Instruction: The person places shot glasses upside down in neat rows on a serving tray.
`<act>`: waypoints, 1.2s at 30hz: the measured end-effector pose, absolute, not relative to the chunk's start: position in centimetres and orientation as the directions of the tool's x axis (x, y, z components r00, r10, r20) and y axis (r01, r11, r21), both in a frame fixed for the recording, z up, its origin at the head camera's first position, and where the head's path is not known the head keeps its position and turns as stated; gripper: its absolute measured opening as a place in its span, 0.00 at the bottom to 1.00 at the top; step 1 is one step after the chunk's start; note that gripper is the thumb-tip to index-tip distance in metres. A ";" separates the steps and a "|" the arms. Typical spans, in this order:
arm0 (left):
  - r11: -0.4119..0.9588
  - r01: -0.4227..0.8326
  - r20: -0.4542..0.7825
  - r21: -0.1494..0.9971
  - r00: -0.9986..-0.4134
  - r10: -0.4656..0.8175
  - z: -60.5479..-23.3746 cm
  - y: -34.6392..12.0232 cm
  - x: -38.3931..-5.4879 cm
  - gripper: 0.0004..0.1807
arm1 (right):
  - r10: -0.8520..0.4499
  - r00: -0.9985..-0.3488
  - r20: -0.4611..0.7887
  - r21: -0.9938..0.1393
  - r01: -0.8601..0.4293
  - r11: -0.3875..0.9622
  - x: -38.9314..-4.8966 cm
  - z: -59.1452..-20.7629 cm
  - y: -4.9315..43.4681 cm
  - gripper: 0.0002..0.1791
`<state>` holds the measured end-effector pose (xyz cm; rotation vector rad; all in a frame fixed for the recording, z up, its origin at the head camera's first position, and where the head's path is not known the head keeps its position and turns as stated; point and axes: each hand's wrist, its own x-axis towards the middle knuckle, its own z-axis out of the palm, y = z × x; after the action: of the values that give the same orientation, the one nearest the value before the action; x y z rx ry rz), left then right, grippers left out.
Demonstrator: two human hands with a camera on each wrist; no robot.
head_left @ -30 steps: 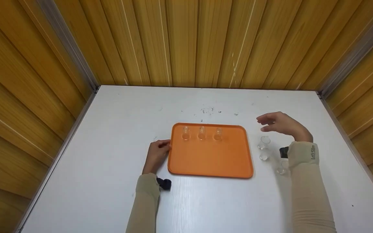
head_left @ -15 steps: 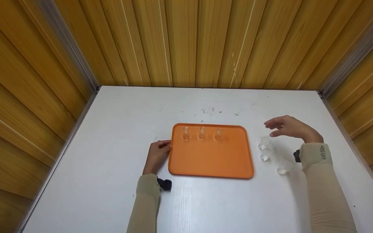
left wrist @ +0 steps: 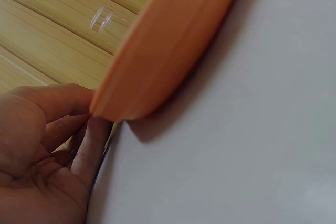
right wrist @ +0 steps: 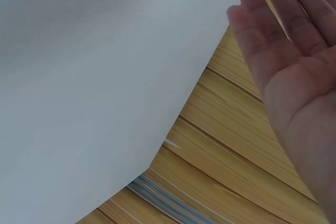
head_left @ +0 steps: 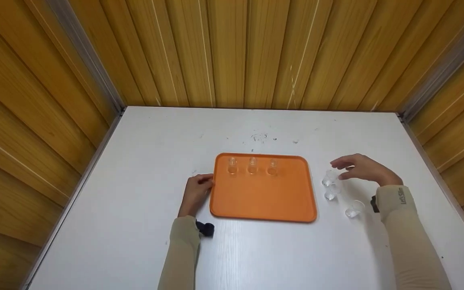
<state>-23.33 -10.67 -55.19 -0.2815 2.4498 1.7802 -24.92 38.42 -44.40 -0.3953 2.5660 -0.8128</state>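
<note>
An orange tray [head_left: 264,197] lies on the white table. My left hand [head_left: 197,192] pinches its left rim; the left wrist view shows the fingertips at the tray's edge [left wrist: 157,51]. Along the far side of the tray, three small clear cups stand in a row: the left cup [head_left: 232,166], the middle cup [head_left: 252,166] and the right cup [head_left: 272,167]. Right of the tray are three more clear cups, a far one [head_left: 329,179], one close before it [head_left: 330,194] and a nearer one [head_left: 353,210]. My right hand [head_left: 363,167] hovers by the far cup, holding nothing, fingers loosely bent.
The white table [head_left: 143,161] has dark scuff marks [head_left: 259,137] beyond the tray. Yellow wood-look panels [head_left: 232,52] close in the back and both sides. Black wrist cameras sit at both cuffs, the left one [head_left: 205,229] low beside the tray.
My right hand has moved to the right and then down toward the far loose cup. The nearer loose cup, partly covered by the sleeve before, now shows fully. The left hand stays at the tray.
</note>
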 end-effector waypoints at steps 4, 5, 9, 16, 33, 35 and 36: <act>0.304 -0.191 -0.172 0.933 -0.981 -0.088 -55.2 -10.6 -23.3 0.14 | -0.413 -0.861 -0.297 -0.618 -0.157 0.771 -24.9 -45.4 38.8 0.28; 0.303 -0.191 -0.172 0.934 -0.981 -0.089 -55.2 -10.6 -23.3 0.14 | -0.418 -0.859 -0.295 -0.621 -0.160 0.767 -25.0 -45.7 38.9 0.28; 0.311 -0.191 -0.172 0.931 -0.981 -0.089 -55.2 -10.6 -23.3 0.14 | -0.436 -0.850 -0.295 -0.632 -0.168 0.756 -25.2 -46.6 39.4 0.27; 0.293 -0.216 -0.196 0.931 -0.976 -0.099 -55.2 -10.6 -23.4 0.13 | -0.445 -0.835 -0.324 -0.644 -0.150 0.750 -25.9 -47.6 40.0 0.29; 0.307 -0.223 -0.201 0.925 -0.974 -0.102 -55.1 -10.4 -23.4 0.13 | -0.469 -0.798 -0.377 -0.663 -0.121 0.739 -26.3 -48.3 39.3 0.28; 0.313 -0.221 -0.198 0.924 -0.975 -0.104 -55.2 -10.4 -23.4 0.13 | -0.474 -0.792 -0.385 -0.671 -0.113 0.733 -26.4 -48.4 39.2 0.28; 0.311 -0.223 -0.200 0.924 -0.974 -0.106 -55.2 -10.4 -23.4 0.13 | -0.478 -0.789 -0.385 -0.677 -0.110 0.727 -26.5 -48.5 39.2 0.27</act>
<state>-23.36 -10.41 -55.17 -0.3105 2.4599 1.7592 -26.47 39.24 -48.48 -0.4455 2.3783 -0.8850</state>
